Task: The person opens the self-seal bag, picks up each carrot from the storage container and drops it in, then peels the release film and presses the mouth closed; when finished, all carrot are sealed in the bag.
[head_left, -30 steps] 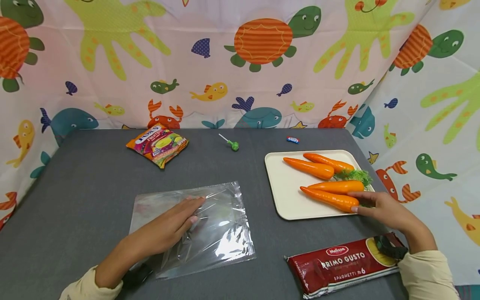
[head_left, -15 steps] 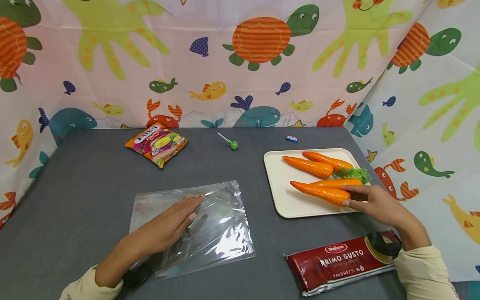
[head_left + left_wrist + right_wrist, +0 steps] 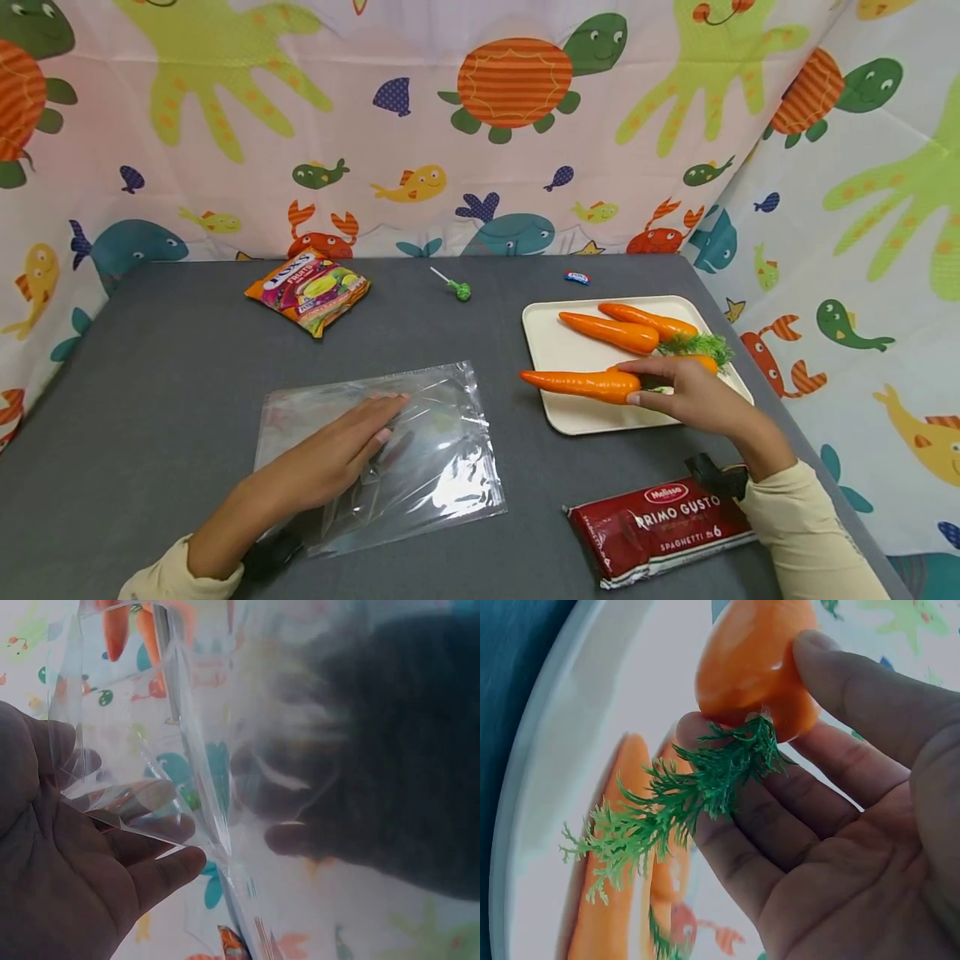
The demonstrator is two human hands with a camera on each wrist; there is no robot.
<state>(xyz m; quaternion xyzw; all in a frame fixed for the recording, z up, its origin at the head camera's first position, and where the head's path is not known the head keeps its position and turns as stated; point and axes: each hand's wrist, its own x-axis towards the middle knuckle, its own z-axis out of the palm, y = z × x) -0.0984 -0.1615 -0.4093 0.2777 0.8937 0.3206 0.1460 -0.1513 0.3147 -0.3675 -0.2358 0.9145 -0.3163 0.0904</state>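
Observation:
My right hand (image 3: 686, 396) pinches an orange carrot (image 3: 581, 384) near its green top, thumb on one side and fingers on the other. Its tip points left past the tray's edge. In the right wrist view the carrot's thick end (image 3: 757, 667) is between thumb and fingers, and its feathery leaves (image 3: 697, 780) hang over the palm. My left hand (image 3: 330, 454) rests on a clear plastic bag (image 3: 442, 458), fingers straight. In the left wrist view the transparent film (image 3: 150, 772) overlaps the fingers (image 3: 169, 874).
More carrots (image 3: 611, 332) lie on a cream tray (image 3: 558, 408). A red spaghetti pack (image 3: 660, 533) lies in front, partly under the right wrist. Toward the back are a candy bag (image 3: 307, 292), a green lollipop (image 3: 461, 291) and a small wrapped candy (image 3: 577, 277).
My right hand has moved left with the front carrot, which now overlaps the tray's left edge in the head view. My left hand has stayed on the plastic bag.

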